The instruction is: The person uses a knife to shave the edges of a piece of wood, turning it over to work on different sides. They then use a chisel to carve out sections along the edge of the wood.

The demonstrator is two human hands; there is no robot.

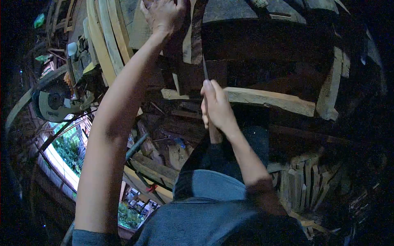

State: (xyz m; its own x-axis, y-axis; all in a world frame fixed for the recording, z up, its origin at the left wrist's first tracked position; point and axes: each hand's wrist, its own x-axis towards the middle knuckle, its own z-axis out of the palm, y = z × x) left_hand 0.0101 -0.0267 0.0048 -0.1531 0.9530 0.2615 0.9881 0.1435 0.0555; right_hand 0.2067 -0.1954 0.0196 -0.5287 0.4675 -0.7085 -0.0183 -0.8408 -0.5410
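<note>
My right hand [217, 104] is wrapped around the wooden handle of a tool with a thin metal blade [205, 69]. The handle's lower end [215, 135] sticks out below my fist, and the blade points up past the end of a rough piece of wood [193, 43]. Only the blade's narrow edge shows, so I cannot tell the tool's exact kind. Up at the top edge, my left hand [163, 15] lies over dark wood with its fingers apart, the fingertips partly cut off by the frame. Beside it is a pale board [140, 33].
In front of my body runs a wooden crossbar [266, 99], joined to an upright post [331, 88] at the right. Long planks [108, 39] lean at the left near a round-bladed power tool [53, 102]. Wood offcuts [301, 184] are stacked at lower right.
</note>
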